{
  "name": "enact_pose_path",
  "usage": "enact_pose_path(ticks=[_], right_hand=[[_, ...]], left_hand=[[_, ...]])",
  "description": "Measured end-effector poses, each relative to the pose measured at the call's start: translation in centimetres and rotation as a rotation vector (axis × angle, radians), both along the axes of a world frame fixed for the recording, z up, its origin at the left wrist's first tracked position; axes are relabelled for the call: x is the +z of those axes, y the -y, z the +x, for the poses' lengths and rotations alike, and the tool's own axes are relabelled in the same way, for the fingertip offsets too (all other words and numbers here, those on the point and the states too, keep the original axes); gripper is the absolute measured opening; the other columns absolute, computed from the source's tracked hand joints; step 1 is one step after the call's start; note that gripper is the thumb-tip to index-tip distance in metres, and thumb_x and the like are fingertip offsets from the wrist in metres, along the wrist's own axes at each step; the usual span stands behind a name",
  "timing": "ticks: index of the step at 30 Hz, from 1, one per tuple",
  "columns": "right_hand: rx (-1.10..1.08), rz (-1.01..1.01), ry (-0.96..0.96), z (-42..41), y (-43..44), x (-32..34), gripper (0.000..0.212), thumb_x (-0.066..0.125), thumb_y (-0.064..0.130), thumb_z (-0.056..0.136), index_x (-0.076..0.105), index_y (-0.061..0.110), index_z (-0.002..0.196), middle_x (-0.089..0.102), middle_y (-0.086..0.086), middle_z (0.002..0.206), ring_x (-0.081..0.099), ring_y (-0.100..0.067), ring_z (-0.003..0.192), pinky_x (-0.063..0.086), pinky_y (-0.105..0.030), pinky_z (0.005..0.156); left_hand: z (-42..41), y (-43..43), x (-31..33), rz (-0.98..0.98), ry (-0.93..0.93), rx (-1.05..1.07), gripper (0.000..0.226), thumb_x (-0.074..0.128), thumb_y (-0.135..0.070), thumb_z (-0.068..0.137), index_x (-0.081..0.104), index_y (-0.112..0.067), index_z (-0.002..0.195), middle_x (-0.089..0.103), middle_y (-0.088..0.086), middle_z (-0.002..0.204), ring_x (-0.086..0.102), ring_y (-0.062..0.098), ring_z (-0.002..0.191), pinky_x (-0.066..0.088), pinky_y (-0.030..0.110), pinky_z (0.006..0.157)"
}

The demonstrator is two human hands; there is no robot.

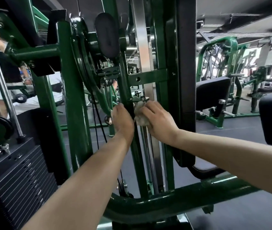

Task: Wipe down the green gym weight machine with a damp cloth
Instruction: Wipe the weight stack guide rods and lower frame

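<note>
The green weight machine [75, 100] fills the view with its upright posts, crossbars and a curved base tube. A thin green upright post [136, 156] runs down the middle. My left hand [122, 121] grips this post from the left, fingers curled round it. My right hand [158, 120] holds a crumpled pale cloth [141, 116] and presses it against the right side of the same post, just below a bolted bracket. Most of the cloth is hidden under my fingers.
A black weight stack [20, 178] with a chrome guide rod [2, 87] stands at lower left. A black back pad [186, 80] rises to the right of the post. Black cables [98, 130] hang left of my hands. Other green machines [218, 90] stand at the back right on grey floor.
</note>
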State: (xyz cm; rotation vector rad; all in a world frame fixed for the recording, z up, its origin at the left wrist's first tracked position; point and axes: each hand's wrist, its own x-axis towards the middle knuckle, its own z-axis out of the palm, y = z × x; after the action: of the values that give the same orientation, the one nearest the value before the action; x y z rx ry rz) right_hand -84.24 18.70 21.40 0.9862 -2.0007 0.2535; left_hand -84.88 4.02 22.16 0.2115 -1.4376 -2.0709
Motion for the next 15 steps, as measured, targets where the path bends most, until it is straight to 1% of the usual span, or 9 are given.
enact_pose_path(ticks=[2,4,6,7,8,9,11,12,15], right_hand=[[-0.037,-0.281,0.136,0.7,-1.8,0.1,0.044,0.074,0.005,0.081,0.059,0.020,0.119,0.055,0.002,0.120,0.053,-0.019,0.111,0.054,-0.035,0.077],[-0.070,-0.496,0.295,0.5,-2.7,0.5,0.032,0.072,0.011,0.087,0.062,0.025,0.115,0.059,0.007,0.114,0.059,-0.015,0.101,0.052,-0.032,0.078],[-0.026,-0.672,0.449,-0.2,-2.2,1.3,0.021,0.070,0.015,0.091,0.069,0.029,0.107,0.068,0.011,0.100,0.065,-0.010,0.089,0.055,-0.029,0.071],[-0.008,-0.735,0.520,-0.5,-1.4,1.6,0.017,0.070,0.016,0.092,0.071,0.030,0.103,0.071,0.012,0.092,0.067,-0.009,0.083,0.055,-0.026,0.064],[-0.017,-0.775,0.586,-0.9,-0.4,1.8,0.015,0.071,0.016,0.092,0.073,0.029,0.099,0.072,0.012,0.085,0.068,-0.007,0.078,0.053,-0.022,0.059],[-0.042,-0.786,0.641,-1.2,0.7,1.8,0.014,0.072,0.014,0.091,0.074,0.027,0.096,0.072,0.012,0.082,0.069,-0.007,0.075,0.054,-0.022,0.058],[-0.132,-0.744,0.687,-2.3,2.3,1.0,0.014,0.070,0.010,0.088,0.075,0.022,0.093,0.073,0.008,0.081,0.070,-0.011,0.077,0.061,-0.030,0.066],[-0.176,-0.719,0.686,-2.8,2.7,0.7,0.013,0.069,0.010,0.087,0.075,0.020,0.093,0.074,0.006,0.082,0.071,-0.014,0.078,0.062,-0.033,0.070],[-0.252,-0.633,0.715,-3.1,2.3,-1.0,0.007,0.075,0.020,0.086,0.074,0.021,0.092,0.075,0.004,0.084,0.072,-0.016,0.080,0.062,-0.033,0.074]], left_hand=[[-0.1,-0.6,0.0,-0.101,0.034,0.098,0.030,0.041,-0.039,0.104,0.063,-0.020,0.098,0.055,0.001,0.090,0.058,0.026,0.085,0.042,0.035,0.078],[0.1,-1.1,-0.3,-0.269,0.075,0.164,0.034,0.038,-0.037,0.107,0.064,-0.017,0.116,0.055,0.004,0.107,0.053,0.017,0.086,0.041,0.034,0.079],[0.3,-1.4,-0.5,-0.377,0.151,0.220,0.031,0.039,-0.033,0.107,0.060,-0.018,0.124,0.050,0.004,0.119,0.049,0.016,0.087,0.038,0.035,0.083],[0.7,-1.6,-0.4,-0.399,0.199,0.240,0.028,0.041,-0.030,0.108,0.058,-0.017,0.125,0.047,0.003,0.119,0.047,0.018,0.089,0.035,0.035,0.082],[0.6,-1.7,-0.5,-0.403,0.227,0.257,0.024,0.042,-0.027,0.107,0.057,-0.015,0.122,0.046,0.003,0.116,0.047,0.020,0.092,0.032,0.034,0.081],[0.7,-1.9,-0.5,-0.388,0.235,0.263,0.020,0.044,-0.024,0.107,0.056,-0.012,0.119,0.047,0.004,0.113,0.049,0.023,0.094,0.032,0.033,0.079],[0.5,-2.1,-0.8,-0.365,0.229,0.251,0.022,0.045,-0.020,0.105,0.058,-0.009,0.118,0.055,0.005,0.107,0.056,0.027,0.097,0.033,0.032,0.077],[0.2,-2.1,-1.0,-0.375,0.239,0.236,0.024,0.044,-0.019,0.105,0.060,-0.009,0.120,0.057,0.004,0.104,0.055,0.026,0.096,0.033,0.031,0.077],[-0.2,-2.3,-1.6,-0.461,0.286,0.179,0.031,0.039,-0.022,0.107,0.063,-0.014,0.125,0.058,0.001,0.104,0.052,0.023,0.096,0.035,0.033,0.082]])
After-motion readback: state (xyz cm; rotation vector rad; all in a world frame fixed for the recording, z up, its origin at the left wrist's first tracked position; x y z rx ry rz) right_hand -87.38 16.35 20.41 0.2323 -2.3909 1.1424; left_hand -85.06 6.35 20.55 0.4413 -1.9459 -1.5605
